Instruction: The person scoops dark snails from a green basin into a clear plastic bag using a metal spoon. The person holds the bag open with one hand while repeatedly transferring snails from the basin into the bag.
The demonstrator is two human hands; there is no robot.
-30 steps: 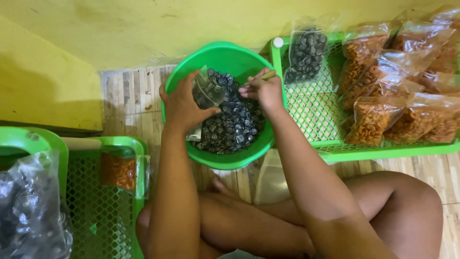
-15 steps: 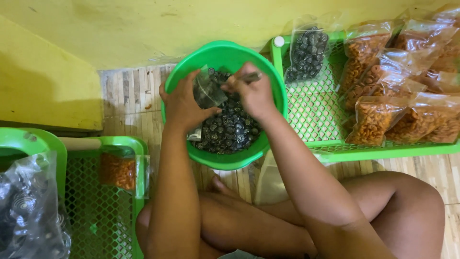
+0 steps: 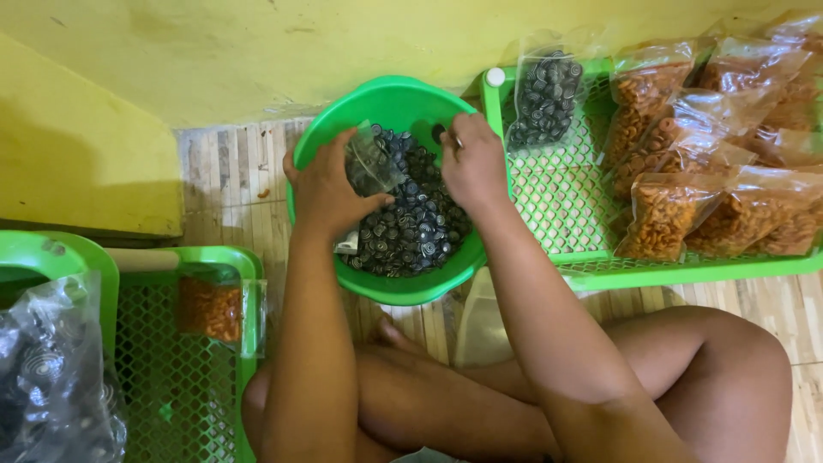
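A round green basin sits on the wooden floor in front of my crossed legs, holding a heap of small dark spiral snacks. My left hand grips a small clear plastic bag over the basin's left side. My right hand is down among the snacks at the basin's right side, fingers closed around a small spoon that is mostly hidden.
A green mesh tray at the right holds a filled bag of dark snacks and several bags of orange snacks. Another green tray at the lower left holds an orange bag and a large clear bag. A yellow wall lies behind.
My right hand has moved from beside the bag's mouth toward the far right of the basin and dipped into the snacks. The left hand still holds the bag.
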